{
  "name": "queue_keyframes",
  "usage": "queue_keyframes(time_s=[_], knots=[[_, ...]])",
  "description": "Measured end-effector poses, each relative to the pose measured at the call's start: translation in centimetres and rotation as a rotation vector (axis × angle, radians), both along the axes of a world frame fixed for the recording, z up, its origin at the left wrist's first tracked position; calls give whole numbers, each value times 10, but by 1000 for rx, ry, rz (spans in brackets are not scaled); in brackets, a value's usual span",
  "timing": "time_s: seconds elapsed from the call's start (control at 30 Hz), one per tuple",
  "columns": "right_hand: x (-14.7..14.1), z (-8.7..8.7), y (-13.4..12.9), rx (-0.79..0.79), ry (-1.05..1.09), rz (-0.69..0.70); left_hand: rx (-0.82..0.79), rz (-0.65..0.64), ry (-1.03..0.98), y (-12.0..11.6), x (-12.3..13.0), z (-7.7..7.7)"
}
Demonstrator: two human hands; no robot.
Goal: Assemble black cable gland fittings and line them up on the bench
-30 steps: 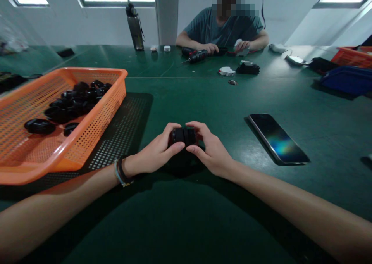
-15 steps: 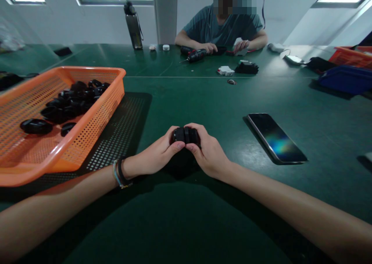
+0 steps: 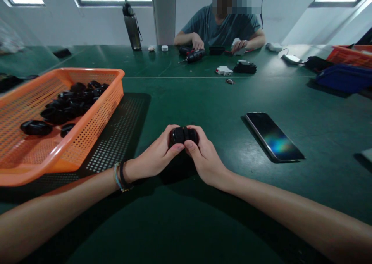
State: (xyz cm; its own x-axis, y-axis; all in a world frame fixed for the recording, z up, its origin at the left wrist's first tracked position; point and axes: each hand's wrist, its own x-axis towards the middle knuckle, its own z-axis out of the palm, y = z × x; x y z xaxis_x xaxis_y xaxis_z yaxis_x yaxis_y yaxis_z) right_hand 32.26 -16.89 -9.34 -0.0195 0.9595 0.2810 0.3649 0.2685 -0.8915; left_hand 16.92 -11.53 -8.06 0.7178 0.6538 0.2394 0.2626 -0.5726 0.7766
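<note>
A ribbed black round part [image 3: 183,135] is held between both hands over the green table [image 3: 186,221]. My left hand [image 3: 158,151] is wrapped round its left end, thumb along the near side. Round the other end, my right hand [image 3: 207,155] has its fingers closed, with the thumb on the part's near face near the middle. The fingers hide both ends. Several similar black parts [image 3: 72,103] lie in an orange perforated basket [image 3: 95,130] on the left.
A phone [image 3: 273,136] lies right of my hands. Across the table a person [image 3: 219,27] sits behind a drill [image 3: 195,56]. A bottle [image 3: 133,27] stands at the back; a blue bin [image 3: 343,78] is at the far right.
My right thumb has shifted up on the black part, and the right wrist has turned slightly. The person opposite has moved one hand back towards the drill. The view has shifted a little.
</note>
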Motion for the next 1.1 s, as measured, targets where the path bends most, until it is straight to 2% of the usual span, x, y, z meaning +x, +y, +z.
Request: queue_keyframes(time_s=[0.3,0.4,0.5,0.6,0.8,0.93,1.0,1.1], knots=[[-4,-3,-2,-107,179,31,286,69,136,7,-2,-2],[-5,-4,-2,-128,201,33,325,63,170,9,-2,-2],[-3,-3,1,-141,167,32,254,49,173,11,-2,-2],[4,-1,7,-106,23,32,144,32,138,10,-1,0],[24,-3,22,254,-321,146,-102,-17,24,12,-4,0],[28,-7,28,426,-446,165,-184,-55,23,13,-5,1],[27,-8,28,447,-458,142,-211,-61,11,12,-4,1],[23,-8,26,392,-437,103,-229,-64,-1,10,-3,1]])
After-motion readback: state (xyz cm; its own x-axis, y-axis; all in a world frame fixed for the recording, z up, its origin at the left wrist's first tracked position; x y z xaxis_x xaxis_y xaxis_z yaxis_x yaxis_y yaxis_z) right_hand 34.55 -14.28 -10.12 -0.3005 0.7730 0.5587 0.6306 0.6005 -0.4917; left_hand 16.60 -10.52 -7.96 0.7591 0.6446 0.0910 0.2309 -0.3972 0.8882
